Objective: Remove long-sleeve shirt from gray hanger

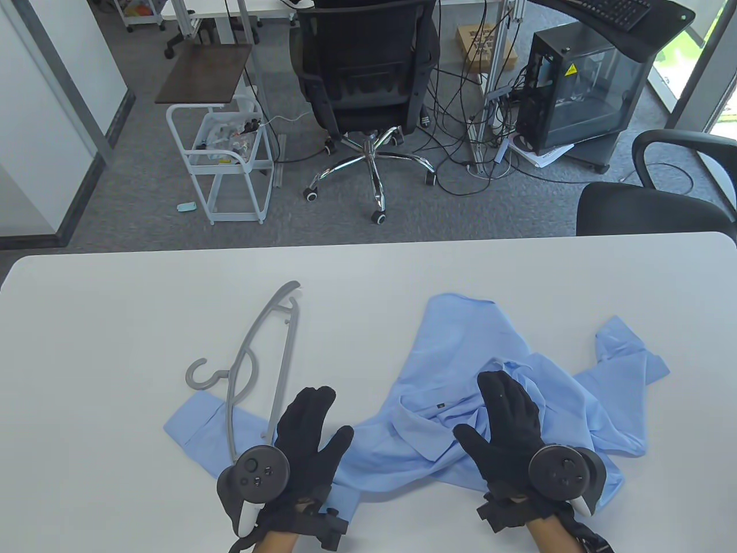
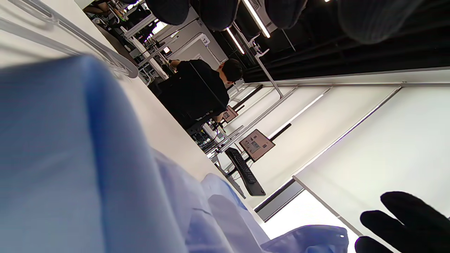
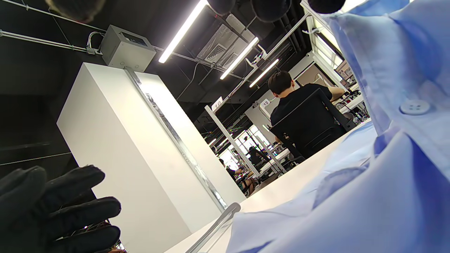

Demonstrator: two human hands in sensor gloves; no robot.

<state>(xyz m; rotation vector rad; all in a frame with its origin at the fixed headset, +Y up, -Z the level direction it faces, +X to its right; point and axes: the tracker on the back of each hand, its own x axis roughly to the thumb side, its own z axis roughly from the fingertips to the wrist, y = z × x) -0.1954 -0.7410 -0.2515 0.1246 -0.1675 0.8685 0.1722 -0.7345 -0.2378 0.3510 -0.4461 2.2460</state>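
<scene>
A light blue long-sleeve shirt (image 1: 472,368) lies crumpled on the white table (image 1: 115,322). The gray hanger (image 1: 270,345) lies outside it to the left, its lower end resting on one sleeve (image 1: 201,423). My left hand (image 1: 308,429) is open, fingers spread flat beside the hanger above the sleeve. My right hand (image 1: 506,417) is open, palm down over the shirt's collar area. Neither hand holds anything. The shirt fills the left wrist view (image 2: 88,182) and right wrist view (image 3: 369,175); the hanger's bars show in the left wrist view (image 2: 88,45) and right wrist view (image 3: 214,225).
Beyond the table's far edge stand a black office chair (image 1: 368,75), a white trolley (image 1: 224,155), a computer tower (image 1: 576,86) with cables, and a second chair (image 1: 656,201) at the right.
</scene>
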